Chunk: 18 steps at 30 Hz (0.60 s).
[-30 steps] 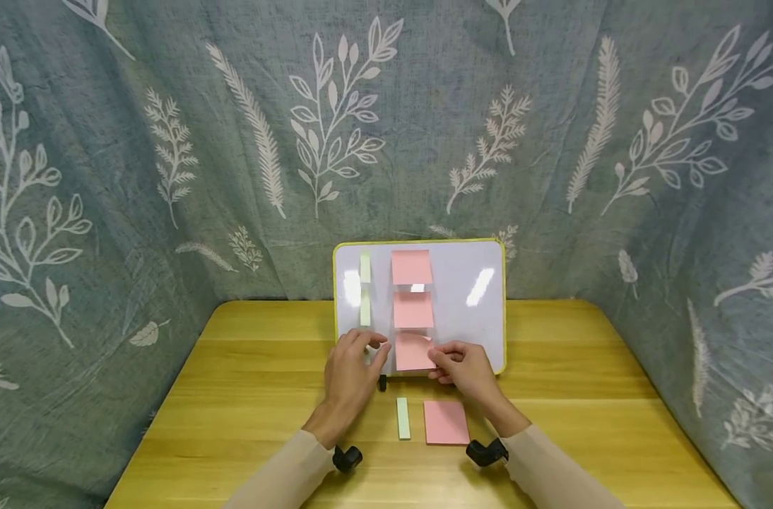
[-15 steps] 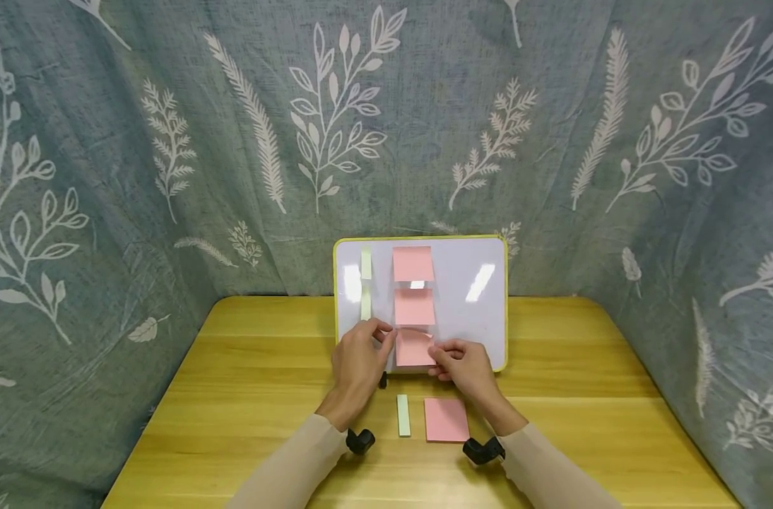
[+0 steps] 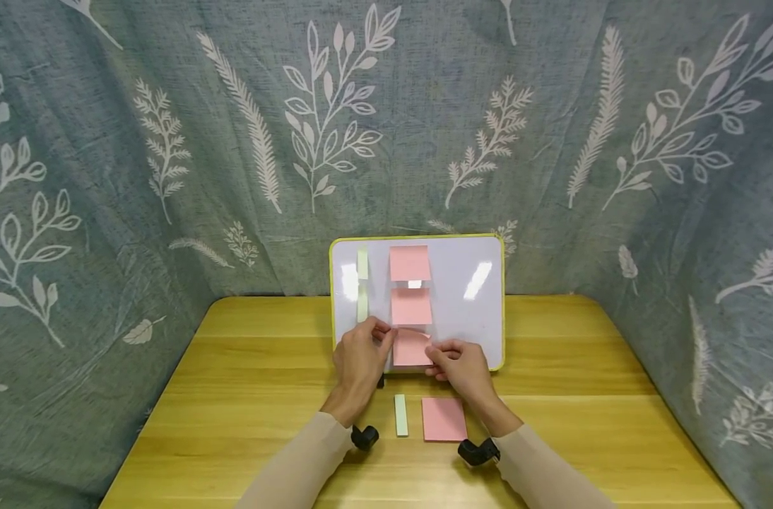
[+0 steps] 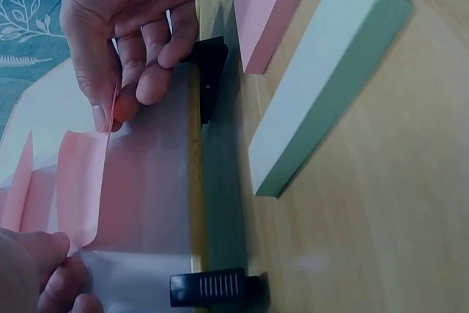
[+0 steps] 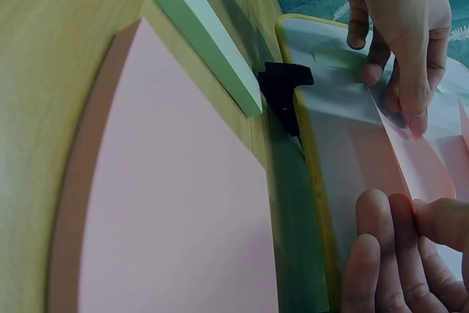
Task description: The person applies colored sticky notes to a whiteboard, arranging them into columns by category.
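Observation:
The lowest pink sticky note [image 3: 412,348] stands against a whiteboard [image 3: 465,311] with a yellow rim. My right hand [image 3: 465,369] pinches its right edge between thumb and fingers, as the right wrist view shows up close. At the note's left side, my left hand [image 3: 360,357] has thumb and forefinger on the corner. The note bows away from the board in the left wrist view [image 4: 84,181]. Above it hang two more pink notes, an upper one [image 3: 409,264] and a middle one [image 3: 411,307]. Light green strips [image 3: 362,264] run down the board's left side, partly hidden by my left hand.
On the wooden table [image 3: 253,396] before the board lie a thick pink sticky-note pad [image 3: 444,420] and a narrow green pad [image 3: 401,416]. Black feet [image 4: 212,287] hold the board's lower edge. A patterned curtain [image 3: 234,141] hangs behind.
My left hand has moved right and up to the note's left side, its thumb and forefinger closing there. The right hand has kept its pinch. The view has shifted slightly.

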### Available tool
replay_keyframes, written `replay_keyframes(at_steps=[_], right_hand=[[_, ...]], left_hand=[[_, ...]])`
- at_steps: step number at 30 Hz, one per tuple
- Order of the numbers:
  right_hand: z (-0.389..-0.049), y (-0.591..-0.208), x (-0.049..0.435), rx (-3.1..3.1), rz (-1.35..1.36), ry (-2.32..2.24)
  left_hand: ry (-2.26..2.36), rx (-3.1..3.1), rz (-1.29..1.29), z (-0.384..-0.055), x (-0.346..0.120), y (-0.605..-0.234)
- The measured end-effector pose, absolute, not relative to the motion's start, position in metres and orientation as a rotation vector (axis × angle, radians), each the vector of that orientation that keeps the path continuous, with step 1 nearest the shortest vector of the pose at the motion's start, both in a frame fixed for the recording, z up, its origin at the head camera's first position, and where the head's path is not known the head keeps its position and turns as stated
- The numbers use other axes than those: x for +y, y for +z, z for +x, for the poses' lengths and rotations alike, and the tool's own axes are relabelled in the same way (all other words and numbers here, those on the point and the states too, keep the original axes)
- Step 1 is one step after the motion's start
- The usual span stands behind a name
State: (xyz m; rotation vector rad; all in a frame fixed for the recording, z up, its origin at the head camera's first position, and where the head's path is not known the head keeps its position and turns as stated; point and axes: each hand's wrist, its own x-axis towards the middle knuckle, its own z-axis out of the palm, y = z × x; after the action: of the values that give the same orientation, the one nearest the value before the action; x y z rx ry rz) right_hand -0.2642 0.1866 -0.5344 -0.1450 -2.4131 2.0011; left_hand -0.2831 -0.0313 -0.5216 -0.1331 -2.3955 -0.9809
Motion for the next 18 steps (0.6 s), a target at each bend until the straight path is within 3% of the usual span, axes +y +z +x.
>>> replay_keyframes(at_steps=[18], right_hand=[[-0.2625,-0.5355,0.1818,-2.404,-0.16,1.985]], left_hand=[[-0.97,-2.411,-0.096,-0.2871,-0.0323,-0.5216]])
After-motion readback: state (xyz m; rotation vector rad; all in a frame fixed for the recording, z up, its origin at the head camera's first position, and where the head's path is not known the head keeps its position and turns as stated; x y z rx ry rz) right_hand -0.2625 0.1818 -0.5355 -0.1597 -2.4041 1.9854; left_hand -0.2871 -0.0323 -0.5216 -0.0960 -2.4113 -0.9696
